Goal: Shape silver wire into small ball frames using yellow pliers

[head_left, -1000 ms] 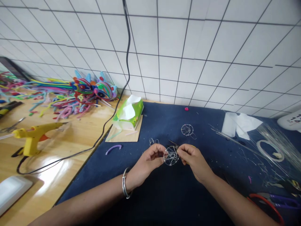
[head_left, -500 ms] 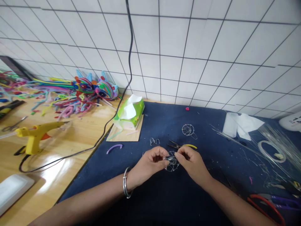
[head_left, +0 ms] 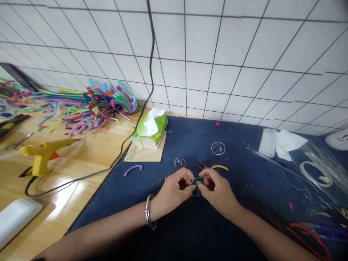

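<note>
Circular wire frame [head_left: 196, 192] is pinched by both the person's left hand [head_left: 174, 186] and right hand [head_left: 219, 189] over the dark blue worktop [head_left: 190, 139], near yellow-handled pliers [head_left: 220, 167], another wire hoop [head_left: 218, 148] lying farther back.

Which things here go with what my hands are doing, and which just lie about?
Likely belonging, by material or nearness:
silver wire piece, held by left hand and right hand
round silver wire frame
yellow-handled metal pliers

Likely just lying about:
yellow plastic glue gun
green tissue pack
curved purple strip
</note>
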`<action>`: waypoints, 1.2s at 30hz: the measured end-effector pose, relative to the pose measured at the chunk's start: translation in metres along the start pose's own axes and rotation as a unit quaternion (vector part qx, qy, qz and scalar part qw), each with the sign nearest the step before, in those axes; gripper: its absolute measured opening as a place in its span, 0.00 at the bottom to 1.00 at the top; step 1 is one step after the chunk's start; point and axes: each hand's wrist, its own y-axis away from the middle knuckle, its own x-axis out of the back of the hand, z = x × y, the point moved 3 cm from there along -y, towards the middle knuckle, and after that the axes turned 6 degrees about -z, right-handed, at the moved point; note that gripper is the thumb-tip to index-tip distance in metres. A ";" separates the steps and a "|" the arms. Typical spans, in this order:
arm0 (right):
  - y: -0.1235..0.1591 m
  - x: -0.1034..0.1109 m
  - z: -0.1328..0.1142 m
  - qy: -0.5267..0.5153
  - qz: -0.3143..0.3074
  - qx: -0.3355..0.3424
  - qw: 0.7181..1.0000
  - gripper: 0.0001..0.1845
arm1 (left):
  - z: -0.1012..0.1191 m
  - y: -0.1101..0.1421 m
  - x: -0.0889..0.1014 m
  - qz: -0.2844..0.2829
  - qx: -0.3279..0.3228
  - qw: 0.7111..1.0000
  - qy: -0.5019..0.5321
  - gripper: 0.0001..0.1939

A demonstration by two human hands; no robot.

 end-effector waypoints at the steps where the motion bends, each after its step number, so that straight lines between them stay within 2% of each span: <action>1: 0.000 0.000 0.001 0.021 0.014 0.000 1.000 0.09 | 0.002 0.001 -0.001 -0.002 0.002 1.000 -0.007 0.05; 5: 0.001 0.000 0.005 0.086 0.054 0.002 0.995 0.11 | 0.006 0.005 -0.004 -0.037 0.002 0.999 0.009 0.07; 12: 0.000 0.004 0.003 0.028 0.058 0.001 0.998 0.12 | 0.001 0.002 -0.003 -0.026 0.008 0.997 0.067 0.09; 17: 0.002 0.005 0.001 0.043 0.068 -0.002 0.997 0.16 | 0.007 0.005 -0.004 -0.108 -0.002 0.990 0.091 0.12; 19: 0.002 0.005 0.000 0.033 0.063 -0.003 0.997 0.16 | 0.010 0.005 -0.003 -0.111 -0.013 0.992 0.058 0.12; 23: 0.003 0.005 0.000 0.010 0.050 -0.007 0.999 0.15 | 0.014 0.002 0.004 -0.068 -0.064 0.994 -0.049 0.06; 29: -0.001 0.003 0.007 -0.041 0.010 -0.033 0.999 0.14 | 0.021 -0.001 0.009 -0.103 -0.101 0.987 -0.066 0.06; 36: -0.002 0.003 0.011 -0.058 0.001 -0.036 0.998 0.12 | 0.016 -0.002 0.010 -0.089 -0.104 0.986 -0.091 0.04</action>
